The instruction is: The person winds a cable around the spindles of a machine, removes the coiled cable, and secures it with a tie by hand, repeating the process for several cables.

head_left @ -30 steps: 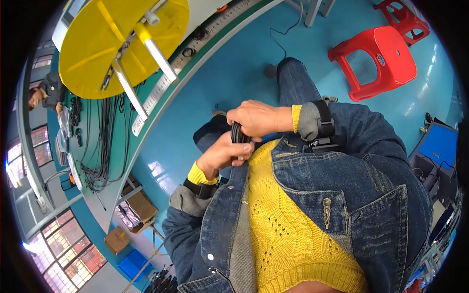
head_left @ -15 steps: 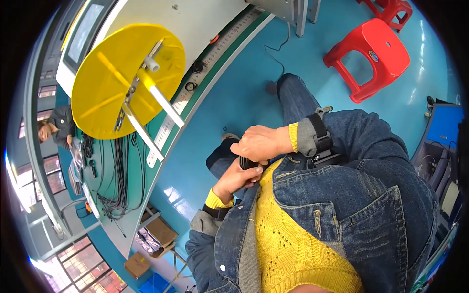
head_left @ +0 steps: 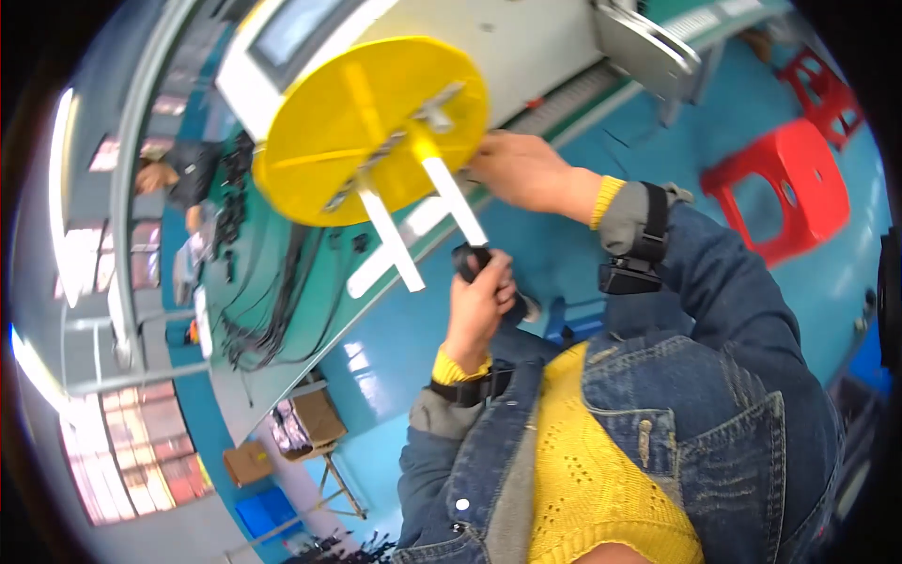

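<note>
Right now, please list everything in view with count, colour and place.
Cable coil: one, black, centre
Bench: one, green, left to top
Machine: one, white, top centre
Disc: one, yellow, before machine
Bars: two, silver, on disc
Ruler: one, pale, along bench edge
Loose cables: several, black, on bench
Stools: two, red, right
Cartons: two, brown, lower left
Box: one, blue, below cartons
Windows: several, bright, left
Co-worker: one, dark clothing, left
Left hand: one, yellow cuff, holding coil
Right hand: one, yellow cuff, near disc

A red plastic, square-seated stool [head_left: 810, 188] stands right of the right hand [head_left: 534, 177]; left of the left hand [head_left: 477, 305] — a brown cardboard box [head_left: 321, 416], a blue boxy container [head_left: 268, 514].
</note>
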Tool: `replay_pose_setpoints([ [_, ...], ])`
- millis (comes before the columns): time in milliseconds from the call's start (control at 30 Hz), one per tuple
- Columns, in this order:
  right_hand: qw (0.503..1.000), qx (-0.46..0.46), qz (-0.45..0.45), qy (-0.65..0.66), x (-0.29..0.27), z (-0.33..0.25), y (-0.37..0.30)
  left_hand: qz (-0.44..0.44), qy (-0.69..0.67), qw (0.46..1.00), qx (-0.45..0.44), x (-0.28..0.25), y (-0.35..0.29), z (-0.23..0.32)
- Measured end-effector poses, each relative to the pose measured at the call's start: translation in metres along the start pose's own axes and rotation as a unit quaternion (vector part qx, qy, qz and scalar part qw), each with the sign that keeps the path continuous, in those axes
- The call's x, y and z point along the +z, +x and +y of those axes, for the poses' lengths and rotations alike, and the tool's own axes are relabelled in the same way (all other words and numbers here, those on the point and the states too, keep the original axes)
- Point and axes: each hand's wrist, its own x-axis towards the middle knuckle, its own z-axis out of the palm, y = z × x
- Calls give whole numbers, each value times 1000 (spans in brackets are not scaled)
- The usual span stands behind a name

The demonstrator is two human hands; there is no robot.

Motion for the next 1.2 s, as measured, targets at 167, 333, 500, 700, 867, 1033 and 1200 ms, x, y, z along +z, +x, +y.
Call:
replay_pose_setpoints([
  [167,1000,-14,8,-16,15,8,3,10,-28,998,62,2,16,12],
  [333,999,29,13,-7,18,4,5,24,-39,995,90,7,34,22],
  [500,995,42,69,65,10,-8,5,49,-72,987,136,13,54,28],
  [700,995,-5,67,80,15,-5,-1,90,-112,974,176,18,67,20],
  [867,995,3,38,97,11,-7,-2,91,-110,970,197,16,73,17],
  [1033,972,94,22,215,12,-11,1,105,-116,967,201,13,79,15],
  [1200,955,138,7,262,6,-12,2,116,-129,960,221,13,79,12],
])
